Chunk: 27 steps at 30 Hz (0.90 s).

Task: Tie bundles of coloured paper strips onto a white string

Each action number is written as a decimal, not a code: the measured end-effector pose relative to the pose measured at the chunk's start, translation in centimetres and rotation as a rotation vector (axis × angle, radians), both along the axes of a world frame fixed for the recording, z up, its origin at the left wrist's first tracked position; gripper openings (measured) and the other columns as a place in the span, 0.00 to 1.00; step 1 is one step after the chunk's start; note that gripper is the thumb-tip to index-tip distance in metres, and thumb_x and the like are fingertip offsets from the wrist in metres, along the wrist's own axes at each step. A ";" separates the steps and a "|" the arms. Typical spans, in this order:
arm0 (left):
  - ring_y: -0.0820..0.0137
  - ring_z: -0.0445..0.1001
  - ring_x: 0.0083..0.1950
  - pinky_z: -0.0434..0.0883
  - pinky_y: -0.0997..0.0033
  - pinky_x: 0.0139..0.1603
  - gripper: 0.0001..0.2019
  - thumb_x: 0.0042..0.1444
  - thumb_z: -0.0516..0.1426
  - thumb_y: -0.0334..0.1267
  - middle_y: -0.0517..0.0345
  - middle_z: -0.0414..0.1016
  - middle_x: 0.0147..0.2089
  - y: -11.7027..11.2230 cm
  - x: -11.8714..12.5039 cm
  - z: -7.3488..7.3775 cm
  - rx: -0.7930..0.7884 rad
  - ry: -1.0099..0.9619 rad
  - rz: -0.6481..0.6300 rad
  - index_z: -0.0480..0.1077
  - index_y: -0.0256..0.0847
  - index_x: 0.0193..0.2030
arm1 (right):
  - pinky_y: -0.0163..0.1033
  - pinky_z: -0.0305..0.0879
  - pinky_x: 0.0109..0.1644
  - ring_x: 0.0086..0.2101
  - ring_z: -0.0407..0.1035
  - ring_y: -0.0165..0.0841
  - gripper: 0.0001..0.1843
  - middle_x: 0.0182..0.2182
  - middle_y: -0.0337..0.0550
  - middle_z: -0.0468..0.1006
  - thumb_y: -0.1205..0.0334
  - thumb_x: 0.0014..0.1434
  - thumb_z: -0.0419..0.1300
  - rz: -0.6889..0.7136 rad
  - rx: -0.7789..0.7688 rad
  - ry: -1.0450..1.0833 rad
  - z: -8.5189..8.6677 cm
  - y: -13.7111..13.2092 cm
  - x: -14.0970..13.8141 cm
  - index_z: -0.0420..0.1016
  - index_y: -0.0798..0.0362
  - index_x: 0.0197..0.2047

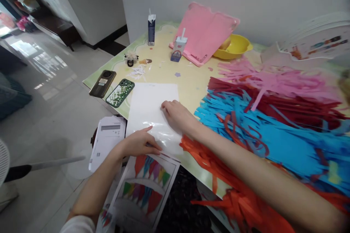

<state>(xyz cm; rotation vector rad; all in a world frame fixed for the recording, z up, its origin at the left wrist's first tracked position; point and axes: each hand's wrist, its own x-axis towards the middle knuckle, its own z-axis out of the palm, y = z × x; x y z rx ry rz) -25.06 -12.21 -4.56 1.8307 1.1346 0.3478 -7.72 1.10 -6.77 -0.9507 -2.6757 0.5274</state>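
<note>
A glossy white plastic sheet or bag lies at the near edge of the table. My left hand rests on its lower part, thumb and fingers apart, holding nothing. Further up, my right hand sits on the sheet's right side with its fingers curled in; whatever they may hold is hidden. Below my left hand, a printed piece with colourful pennants hangs over the table edge. I cannot tell whether it is joined to the white sheet. Orange fringed strips lie under my right forearm.
Blue, dark red and pink fringed strips cover the table's right side. Two phones, one black and one green-cased, lie left. Behind stand two drink cartons, a pink board and a yellow bowl.
</note>
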 end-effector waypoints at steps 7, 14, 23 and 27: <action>0.73 0.80 0.37 0.41 0.54 0.75 0.08 0.57 0.62 0.42 0.59 0.84 0.37 -0.3 -0.3 0.3 0.014 -0.055 0.042 0.81 0.43 0.39 | 0.38 0.64 0.36 0.29 0.68 0.32 0.17 0.29 0.37 0.74 0.62 0.52 0.61 -0.245 -0.569 0.627 3.7 -0.2 3.0 0.63 0.51 0.44; 0.68 0.80 0.41 0.73 0.73 0.47 0.14 0.59 0.61 0.44 0.51 0.83 0.42 -5.0 2.9 3.9 0.109 -0.157 0.243 0.80 0.38 0.44 | 0.38 0.65 0.39 0.33 0.70 0.32 0.19 0.30 0.35 0.74 0.59 0.54 0.64 -0.152 -0.797 0.791 9.0 -9.6 7.8 0.63 0.48 0.47; 0.67 0.79 0.43 0.72 0.73 0.46 0.13 0.62 0.57 0.41 0.51 0.82 0.43 -9.2 10.2 0.0 0.185 -0.151 0.261 0.79 0.37 0.46 | 0.38 0.65 0.42 0.37 0.71 0.33 0.16 0.32 0.37 0.73 0.59 0.59 0.60 -0.258 -0.830 0.723 4.6 -19.2 14.2 0.62 0.48 0.49; 0.69 0.77 0.46 0.70 0.74 0.49 0.14 0.63 0.53 0.35 0.51 0.80 0.47 -9.4 10.6 2.0 0.217 -0.125 0.108 0.76 0.38 0.52 | 0.39 0.64 0.45 0.37 0.71 0.32 0.15 0.32 0.37 0.73 0.62 0.61 0.58 -0.226 -0.740 0.671 4.5 -20.0 15.2 0.61 0.48 0.50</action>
